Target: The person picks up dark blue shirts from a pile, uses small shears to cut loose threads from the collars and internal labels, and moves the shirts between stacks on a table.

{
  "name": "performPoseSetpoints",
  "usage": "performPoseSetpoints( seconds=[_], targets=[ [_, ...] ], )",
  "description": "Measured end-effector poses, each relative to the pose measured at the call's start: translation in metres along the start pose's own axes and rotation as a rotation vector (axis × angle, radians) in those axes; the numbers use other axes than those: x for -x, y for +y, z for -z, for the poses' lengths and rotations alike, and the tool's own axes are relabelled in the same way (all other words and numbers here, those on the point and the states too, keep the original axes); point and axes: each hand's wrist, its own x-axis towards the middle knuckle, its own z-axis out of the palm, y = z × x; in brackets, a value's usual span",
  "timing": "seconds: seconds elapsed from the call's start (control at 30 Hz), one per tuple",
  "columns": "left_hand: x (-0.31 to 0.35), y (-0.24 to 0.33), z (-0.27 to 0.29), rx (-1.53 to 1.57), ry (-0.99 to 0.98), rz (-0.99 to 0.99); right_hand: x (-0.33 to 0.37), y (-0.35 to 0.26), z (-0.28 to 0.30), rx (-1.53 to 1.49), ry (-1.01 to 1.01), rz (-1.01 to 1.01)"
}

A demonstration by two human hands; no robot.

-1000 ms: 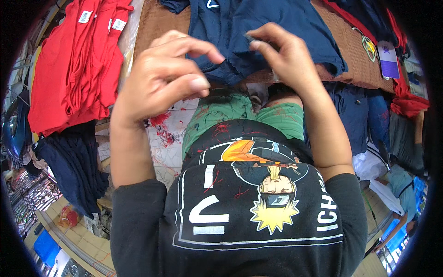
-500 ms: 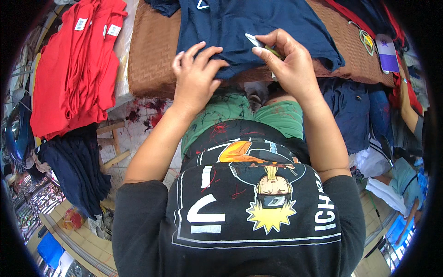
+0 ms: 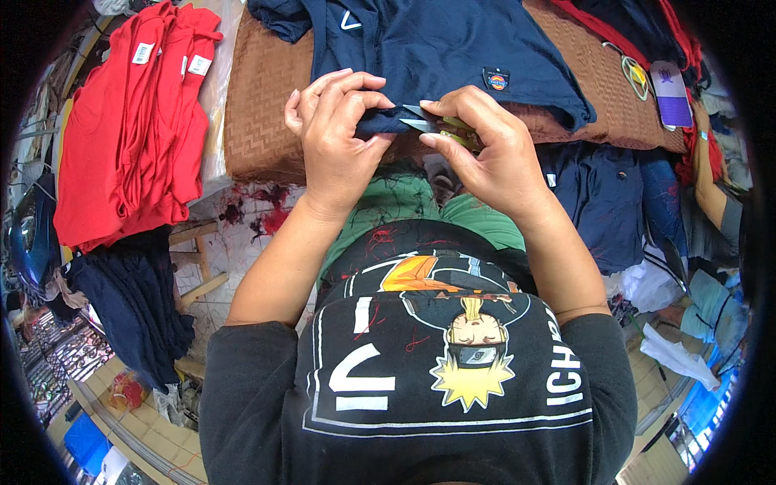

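A navy garment (image 3: 453, 56) lies spread on a brown textured cloth (image 3: 259, 113). My left hand (image 3: 339, 113) pinches a folded edge of it, lifted at the near side, between thumb and fingers. In my right hand (image 3: 489, 145) are thread snips (image 3: 454, 129) with yellow-green handles. Their two pointed blades are apart and lie against the held edge; whether a thread sits between them I cannot make out. A small dark label patch (image 3: 496, 78) shows on the garment to the right of the snips.
Red garments (image 3: 133, 129) with white tags hang over the left side, navy ones (image 3: 133, 299) below them. More navy cloth (image 3: 594, 202) hangs at right, near a purple-and-white card (image 3: 672, 93) with pale cord (image 3: 636, 74). Another person's arm (image 3: 711, 170) is at the far right.
My left hand has taken hold of the garment's edge and lifted it. My right hand has come down and left, bringing the snips to that edge with blades apart. The label patch has come into sight.
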Motion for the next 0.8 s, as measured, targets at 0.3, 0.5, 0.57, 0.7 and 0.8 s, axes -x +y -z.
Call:
performPoseSetpoints(
  seconds=[0.3,0.5,0.57,0.7,0.8],
  targets=[
    [-0.004,-0.001,0.004,-0.008,0.008,-0.010,-0.004,-0.003,0.000,-0.042,0.057,0.030],
    [-0.014,0.008,0.010,0.242,0.050,0.099,-0.020,0.009,-0.005,0.063,0.203,0.080],
    [-0.017,0.005,0.009,0.355,0.019,0.196,-0.026,0.027,-0.010,-0.002,0.062,-0.006],
    [-0.020,-0.015,0.014,0.725,-0.279,0.512,-0.031,0.052,0.008,-0.333,-0.071,-0.339],
    [-0.026,-0.002,0.013,0.914,-0.325,0.625,-0.035,0.056,0.015,-0.396,-0.069,-0.351]
  ],
)
